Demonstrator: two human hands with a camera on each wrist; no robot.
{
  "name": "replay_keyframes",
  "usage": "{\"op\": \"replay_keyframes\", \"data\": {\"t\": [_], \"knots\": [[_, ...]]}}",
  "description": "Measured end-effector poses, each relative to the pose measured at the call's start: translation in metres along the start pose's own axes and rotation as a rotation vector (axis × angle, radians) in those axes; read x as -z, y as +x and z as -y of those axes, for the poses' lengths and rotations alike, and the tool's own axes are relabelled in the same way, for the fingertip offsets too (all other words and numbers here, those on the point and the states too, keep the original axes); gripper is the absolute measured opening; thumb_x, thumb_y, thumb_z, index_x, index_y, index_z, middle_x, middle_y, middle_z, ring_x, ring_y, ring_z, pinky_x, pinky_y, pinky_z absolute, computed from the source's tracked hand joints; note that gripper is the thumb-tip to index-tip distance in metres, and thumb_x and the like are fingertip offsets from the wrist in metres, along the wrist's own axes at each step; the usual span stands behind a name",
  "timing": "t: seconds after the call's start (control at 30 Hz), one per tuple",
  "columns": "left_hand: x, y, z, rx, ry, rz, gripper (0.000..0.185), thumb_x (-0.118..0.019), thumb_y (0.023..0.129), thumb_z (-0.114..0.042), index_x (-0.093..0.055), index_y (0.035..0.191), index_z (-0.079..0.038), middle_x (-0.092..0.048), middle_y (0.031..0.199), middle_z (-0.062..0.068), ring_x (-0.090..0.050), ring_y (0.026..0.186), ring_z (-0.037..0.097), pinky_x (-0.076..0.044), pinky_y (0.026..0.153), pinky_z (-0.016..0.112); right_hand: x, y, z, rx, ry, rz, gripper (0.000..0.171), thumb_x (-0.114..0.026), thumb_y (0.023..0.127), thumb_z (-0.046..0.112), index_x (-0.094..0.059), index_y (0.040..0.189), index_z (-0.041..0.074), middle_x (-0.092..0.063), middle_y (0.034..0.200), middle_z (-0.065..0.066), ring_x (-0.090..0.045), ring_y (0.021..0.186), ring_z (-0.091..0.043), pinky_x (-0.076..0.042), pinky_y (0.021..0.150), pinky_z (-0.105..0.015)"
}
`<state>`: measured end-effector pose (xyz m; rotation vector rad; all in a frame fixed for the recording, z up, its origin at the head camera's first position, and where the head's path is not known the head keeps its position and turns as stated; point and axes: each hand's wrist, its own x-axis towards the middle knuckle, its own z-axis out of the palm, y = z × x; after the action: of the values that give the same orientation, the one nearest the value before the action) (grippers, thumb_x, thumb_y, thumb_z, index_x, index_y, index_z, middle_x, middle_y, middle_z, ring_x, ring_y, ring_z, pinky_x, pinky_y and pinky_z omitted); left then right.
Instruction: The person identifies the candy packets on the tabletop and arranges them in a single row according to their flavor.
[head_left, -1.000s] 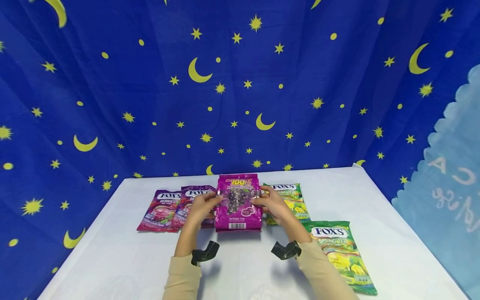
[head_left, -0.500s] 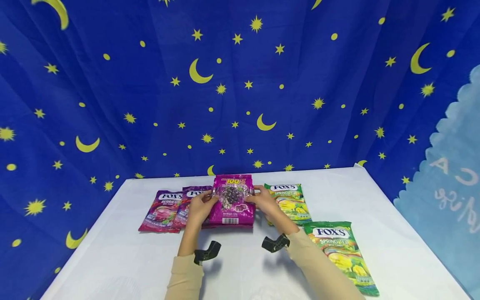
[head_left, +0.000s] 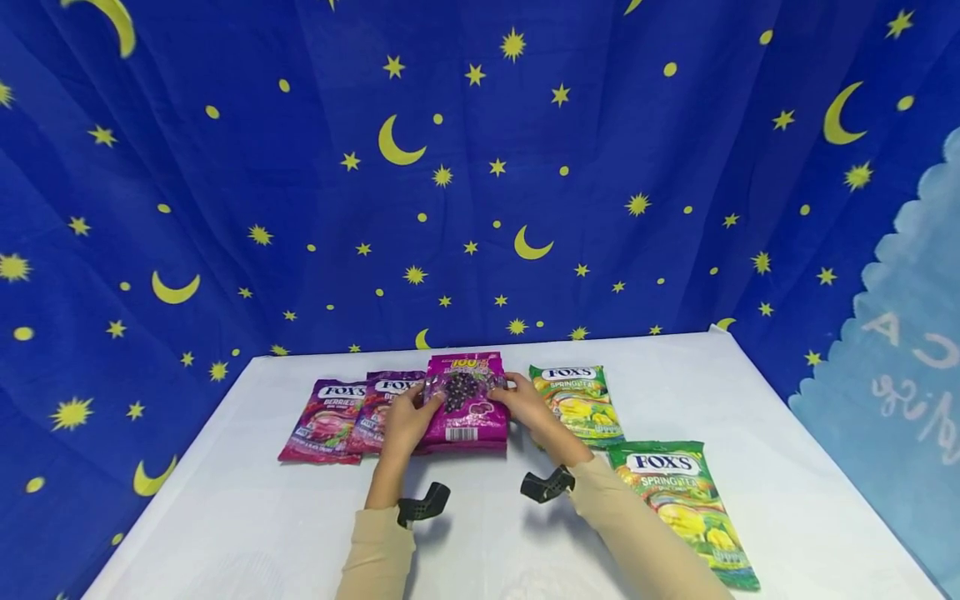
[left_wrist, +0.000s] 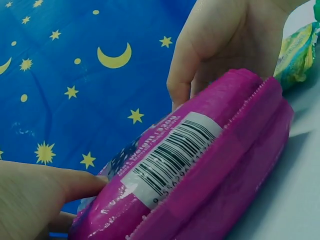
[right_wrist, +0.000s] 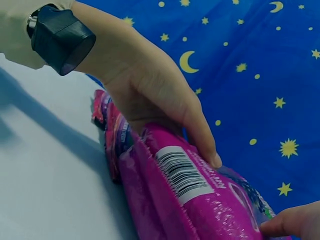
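A magenta candy bag with a grape picture and a barcode is between the two hands near the back of the table. At its left edge, the left hand grips it with the thumb on the front. The right hand pinches the opposite edge, its thumb also on the front. In the left wrist view, the bag's sealed bottom end faces the camera, and the bag looks plump. Both hands' other fingers are partly hidden behind it. Whether the bag touches the table cannot be told.
Two purple Fox's berries bags, one further left and one partly behind the left hand, lie overlapping. Two green Fox's spring tea bags lie right: one at the back, one nearer beside the right sleeve. A starry blue curtain backs the white table.
Both hands have shifted the magenta bag left, closer to the berries bags. Over the last half second its top edge has dipped slightly. The other bags stay put.
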<state>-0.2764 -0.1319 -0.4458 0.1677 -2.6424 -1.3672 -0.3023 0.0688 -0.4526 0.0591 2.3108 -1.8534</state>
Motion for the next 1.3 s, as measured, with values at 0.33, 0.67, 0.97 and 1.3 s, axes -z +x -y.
{"op": "replay_keyframes", "data": {"t": [0.33,0.67,0.97,1.3], "knots": [[-0.004,0.003,0.002,-0.008,0.067,-0.002,0.061,-0.058,0.096,-0.034,-0.046,0.136,0.010,-0.049,0.133,0.031,-0.044,0.125,0.047,-0.036,0.103,0.057,-0.003,0.003,0.000,0.012,-0.003,-0.007,0.069,-0.064,0.089,0.024,-0.034,0.144,-0.004,-0.054,0.127,-0.026,-0.057,0.111,-0.036,-0.043,0.098,-0.046],[-0.010,-0.004,-0.003,0.000,0.123,-0.068,0.056,-0.057,0.097,-0.027,-0.045,0.134,0.014,-0.050,0.130,0.034,-0.049,0.118,0.050,-0.041,0.098,0.058,0.010,-0.009,0.008,0.030,0.076,0.020,0.064,-0.062,0.091,0.012,-0.032,0.144,-0.007,-0.054,0.125,-0.028,-0.056,0.112,-0.039,-0.047,0.096,-0.044],[-0.016,-0.019,-0.034,-0.219,-0.015,-0.232,0.045,-0.061,0.091,-0.012,-0.053,0.131,0.008,-0.049,0.131,0.029,-0.045,0.122,0.046,-0.036,0.103,0.056,0.053,-0.022,0.000,0.063,-0.041,0.046,0.044,-0.058,0.095,0.017,-0.050,0.134,0.000,-0.048,0.134,-0.022,-0.053,0.117,-0.036,-0.044,0.100,-0.045],[-0.062,-0.044,-0.090,-0.286,-0.170,0.173,0.050,-0.059,0.095,-0.016,-0.046,0.139,0.002,-0.052,0.133,0.024,-0.052,0.119,0.039,-0.045,0.097,0.051,0.104,-0.034,-0.005,0.057,-0.086,0.028,0.046,-0.052,0.099,0.019,-0.044,0.139,-0.003,-0.045,0.136,-0.025,-0.048,0.122,-0.039,-0.041,0.102,-0.049]]}}
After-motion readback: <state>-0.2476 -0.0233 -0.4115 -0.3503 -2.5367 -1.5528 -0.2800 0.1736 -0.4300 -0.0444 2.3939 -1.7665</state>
